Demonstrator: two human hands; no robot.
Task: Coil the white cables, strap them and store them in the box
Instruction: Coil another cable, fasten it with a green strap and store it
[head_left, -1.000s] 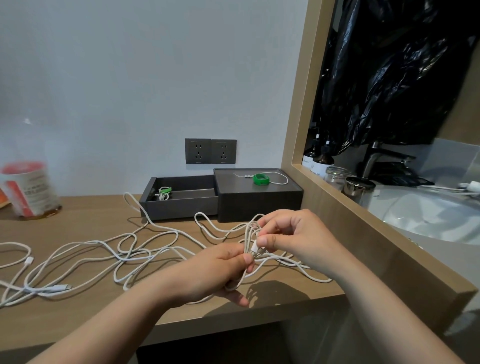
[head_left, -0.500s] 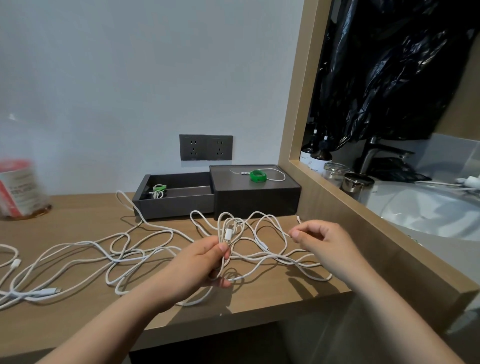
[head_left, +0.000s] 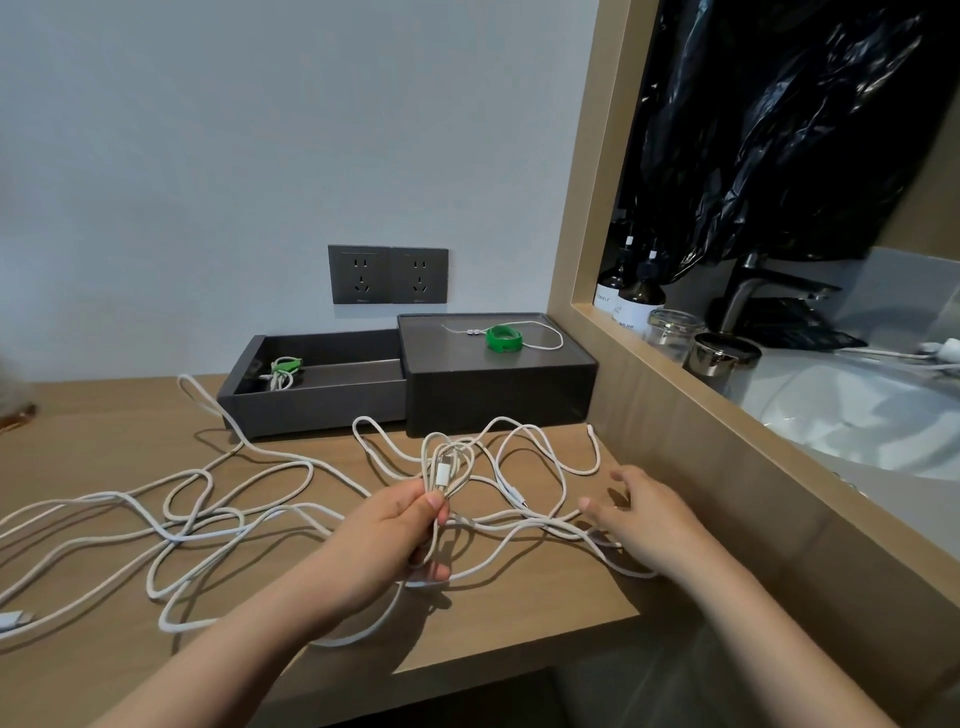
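- The left hand is pinched shut, thumb against forefinger, on a small bundle of loops of white cable; the loops stand up above the knuckles with a white plug among them.
- The right hand is open, fingers spread and lightly curled, low over the desk. Its fingertips are at or just above the loose strands to the right of the bundle; whether they actually touch cannot be told.
- The rest of the cable trails from the left hand's grip in loose, crossing loops, mostly out past the left forearm, some under the right hand.
- The open box lies beyond the left hand against the wall, one strapped coil already inside. A green strap sits on the box's closed part, beyond both hands.
- The cable looks light, limp and slightly springy, so loops will likely spread unless pinched where they cross.
- The free strand is best taken close to the bundle, not at the far tangle, where crossings could snag.
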